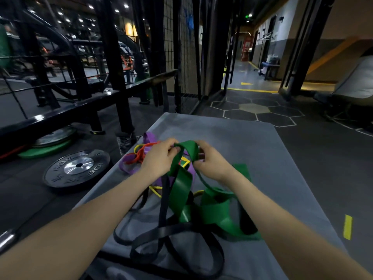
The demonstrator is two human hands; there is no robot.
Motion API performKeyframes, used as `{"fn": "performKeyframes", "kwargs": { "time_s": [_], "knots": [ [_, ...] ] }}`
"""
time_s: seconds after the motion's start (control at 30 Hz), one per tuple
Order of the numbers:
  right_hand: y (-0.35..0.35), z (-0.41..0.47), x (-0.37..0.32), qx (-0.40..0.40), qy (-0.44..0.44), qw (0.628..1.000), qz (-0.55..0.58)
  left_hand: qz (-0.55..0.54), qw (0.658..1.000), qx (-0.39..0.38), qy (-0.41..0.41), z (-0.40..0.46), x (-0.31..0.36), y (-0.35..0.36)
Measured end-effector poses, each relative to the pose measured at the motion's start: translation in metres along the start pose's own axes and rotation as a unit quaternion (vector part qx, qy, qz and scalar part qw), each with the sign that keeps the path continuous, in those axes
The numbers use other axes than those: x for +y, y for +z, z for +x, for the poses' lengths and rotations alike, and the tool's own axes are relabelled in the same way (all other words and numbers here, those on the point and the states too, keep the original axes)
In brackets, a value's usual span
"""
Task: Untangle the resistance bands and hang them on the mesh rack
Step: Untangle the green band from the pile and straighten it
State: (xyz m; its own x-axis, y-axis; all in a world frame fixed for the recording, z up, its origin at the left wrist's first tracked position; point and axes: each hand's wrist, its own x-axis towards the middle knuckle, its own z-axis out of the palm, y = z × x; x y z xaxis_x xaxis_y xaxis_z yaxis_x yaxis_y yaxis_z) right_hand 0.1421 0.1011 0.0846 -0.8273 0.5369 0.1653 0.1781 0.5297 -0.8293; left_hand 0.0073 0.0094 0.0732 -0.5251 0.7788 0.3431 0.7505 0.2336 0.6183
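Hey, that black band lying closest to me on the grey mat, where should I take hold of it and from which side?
Probably the near loop of the black band, taken from above. It lies flat and uncovered on the grey mat at the near end, whereas its farther strand rises into the pile, crossing the green band that both the left hand and right hand hold.

- The bands (181, 199) lie heaped on the mat (262, 158), at its middle.
- Both hands (161, 158) (212, 160) meet above the heap.
- A weight plate (77, 168) lies on the floor at nine o'clock.
- The mesh rack (181, 47) stands at twelve o'clock, behind the mat.
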Motion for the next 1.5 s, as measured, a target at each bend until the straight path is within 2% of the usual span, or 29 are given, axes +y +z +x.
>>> {"fn": "performKeyframes", "kwargs": {
  "time_s": [0.17,0.27,0.33,0.37,0.43,0.47,0.6,0.7,0.77,0.9,1.07,1.17,1.23,1.3,1.33,1.43,1.5],
  "knots": [
    [0.008,0.003,-0.006,-0.003,0.021,0.987,0.160,-0.102,0.994,-0.025,-0.014,-0.011,-0.010,-0.002],
    [0.011,0.011,-0.006,0.113,-0.005,0.990,0.082,-0.112,0.992,-0.049,0.014,-0.016,-0.007,0.001],
    [0.007,0.014,-0.002,0.189,-0.006,0.980,0.069,-0.038,0.996,-0.084,0.017,-0.020,-0.019,0.001],
    [0.003,0.015,0.001,0.220,-0.007,0.973,0.074,0.035,0.993,-0.110,0.023,-0.022,-0.029,0.001],
    [-0.009,0.018,0.003,0.279,-0.009,0.957,0.081,0.187,0.969,-0.154,0.040,-0.029,-0.047,0.003],
    [-0.017,0.020,0.003,0.305,-0.014,0.949,0.083,0.225,0.961,-0.157,0.041,-0.032,-0.053,0.004],
    [-0.044,0.024,0.012,0.369,-0.016,0.925,0.085,0.160,0.985,-0.057,0.019,-0.023,-0.054,-0.005],
    [-0.059,0.024,0.028,0.416,0.013,0.904,0.098,0.175,0.984,0.031,0.017,-0.005,-0.054,-0.016],
    [-0.066,0.021,0.038,0.432,0.021,0.896,0.098,0.174,0.984,0.036,-0.009,0.002,-0.057,-0.020],
    [-0.069,0.012,0.051,0.411,0.019,0.909,0.064,0.119,0.986,-0.120,-0.013,-0.003,-0.056,-0.003],
    [-0.063,-0.009,0.045,0.327,-0.016,0.943,0.063,0.059,0.994,-0.091,0.003,0.005,-0.034,0.028],
    [-0.070,-0.024,0.039,0.258,-0.036,0.962,0.081,0.070,0.985,-0.153,0.037,0.015,-0.017,0.046],
    [-0.078,-0.033,0.047,0.255,-0.026,0.964,0.065,0.092,0.979,-0.175,0.053,0.014,-0.013,0.053],
    [-0.086,-0.043,0.062,0.257,0.019,0.966,-0.009,0.091,0.980,-0.168,0.061,0.005,-0.015,0.051],
    [-0.088,-0.047,0.071,0.228,0.055,0.970,-0.062,0.075,0.982,-0.164,0.056,0.001,-0.018,0.047],
    [-0.078,-0.054,0.094,0.062,0.144,0.965,-0.209,0.065,0.978,-0.188,0.063,-0.013,-0.027,0.036],
    [-0.066,-0.052,0.095,0.002,0.128,0.947,-0.296,0.054,0.974,-0.205,0.078,-0.020,-0.034,0.033]
  ]
}}
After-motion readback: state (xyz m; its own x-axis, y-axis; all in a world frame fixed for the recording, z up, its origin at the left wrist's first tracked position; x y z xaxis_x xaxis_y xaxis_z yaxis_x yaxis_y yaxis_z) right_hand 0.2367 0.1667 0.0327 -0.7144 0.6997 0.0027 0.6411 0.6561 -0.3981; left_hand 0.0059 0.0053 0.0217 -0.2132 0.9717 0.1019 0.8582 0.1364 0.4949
